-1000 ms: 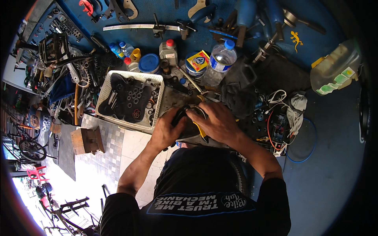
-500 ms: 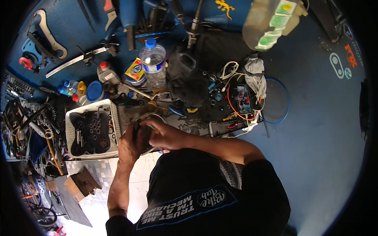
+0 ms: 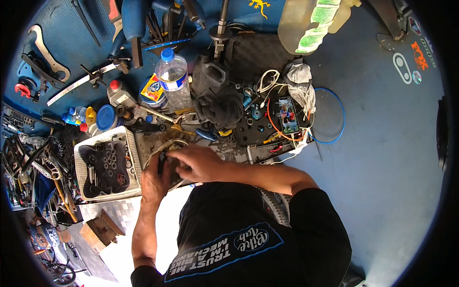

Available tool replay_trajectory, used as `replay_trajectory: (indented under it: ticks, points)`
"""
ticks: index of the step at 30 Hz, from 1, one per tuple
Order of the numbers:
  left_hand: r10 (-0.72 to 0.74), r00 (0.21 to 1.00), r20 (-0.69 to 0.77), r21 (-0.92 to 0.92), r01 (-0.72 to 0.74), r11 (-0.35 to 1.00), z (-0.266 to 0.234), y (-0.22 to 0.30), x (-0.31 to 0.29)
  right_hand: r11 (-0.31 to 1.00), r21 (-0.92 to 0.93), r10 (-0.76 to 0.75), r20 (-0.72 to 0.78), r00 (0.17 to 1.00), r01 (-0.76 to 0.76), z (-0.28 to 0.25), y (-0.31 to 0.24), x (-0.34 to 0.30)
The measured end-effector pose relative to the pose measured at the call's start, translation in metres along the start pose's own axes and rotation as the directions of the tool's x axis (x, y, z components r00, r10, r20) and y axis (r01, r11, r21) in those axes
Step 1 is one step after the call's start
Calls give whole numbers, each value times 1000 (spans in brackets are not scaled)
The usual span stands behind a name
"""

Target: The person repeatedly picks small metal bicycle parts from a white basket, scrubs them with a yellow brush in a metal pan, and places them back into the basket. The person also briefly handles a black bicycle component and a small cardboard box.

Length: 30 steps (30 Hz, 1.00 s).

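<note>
My left hand (image 3: 155,182) is closed around a small dark part (image 3: 163,161), held upright between thumb and fingers; its kind is too hidden to tell. Over it bends my right hand (image 3: 201,164), fingertips curled against the part's top; whatever they pinch is out of sight. Both hands are at the bench's front edge, just above a pale coiled cable or hose (image 3: 174,143). To their left stands a white plastic basket (image 3: 78,167) with a dark lining, holding washers, rings and pins.
A clear bottle with a blue cap (image 3: 173,79), a black jug (image 3: 209,75) and a dark rag (image 3: 220,109) stand behind. Pliers (image 3: 206,134) lie nearer. At right are a phone (image 3: 289,115), white cables and a blue cable loop (image 3: 343,112). Bike parts (image 3: 45,162) crowd the left.
The view has shifted, so the bench items sit slightly left and the wall tools higher. My right fingers have moved a little over the dark part; my left hand still grips it.
</note>
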<state>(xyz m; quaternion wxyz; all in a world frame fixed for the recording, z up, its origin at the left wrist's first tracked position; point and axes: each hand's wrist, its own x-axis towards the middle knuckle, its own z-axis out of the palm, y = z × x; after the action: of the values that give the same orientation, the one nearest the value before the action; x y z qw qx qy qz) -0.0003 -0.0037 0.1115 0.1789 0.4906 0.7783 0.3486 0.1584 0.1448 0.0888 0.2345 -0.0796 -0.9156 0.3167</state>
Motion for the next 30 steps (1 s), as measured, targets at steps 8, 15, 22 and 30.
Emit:
replay_trajectory:
  ticks: [8,15,22,30]
  points:
    - [101,993,-53,-8,-101,995,3,-1,3,943,-294,-183,-60,981,158,-21,-10,6]
    - [66,996,-58,-43,-69,997,6,-1,2,-238,783,314,622,718,-574,-4,-8,-9]
    - [38,999,-34,-17,-39,999,2,6,2,415,791,309,342,887,-450,4,-4,-10]
    - [132,988,-84,6,-132,991,6,-2,1,883,352,255,200,946,-312,-10,-15,-3]
